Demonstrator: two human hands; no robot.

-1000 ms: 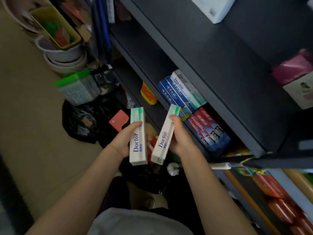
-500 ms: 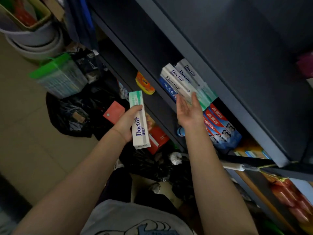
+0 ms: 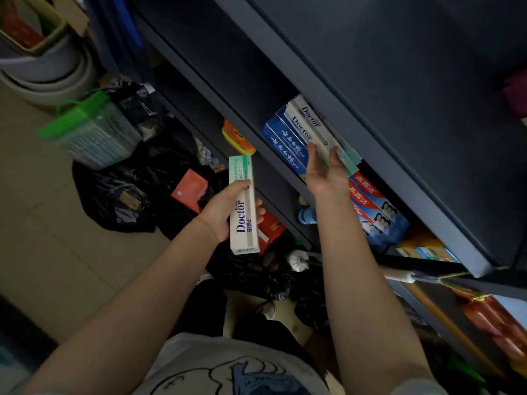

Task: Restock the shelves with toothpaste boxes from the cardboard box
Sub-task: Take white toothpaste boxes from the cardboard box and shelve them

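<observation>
I see a dim room with a beige tiled floor [image 3: 42, 223] filling the left of the frame. A dark shelving unit [image 3: 370, 109] runs diagonally from upper left to lower right. At upper left sit stacked pale basins [image 3: 48, 78], with a green-lidded clear container [image 3: 91, 132] below them. Black plastic bags [image 3: 122, 192] lie crumpled on the floor at centre left.

Bare forearms, no sleeves reaching the wrists; a pale T-shirt [image 3: 228, 363] with a blue-and-black printed drawing; dark trousers [image 3: 205, 306] below.
</observation>
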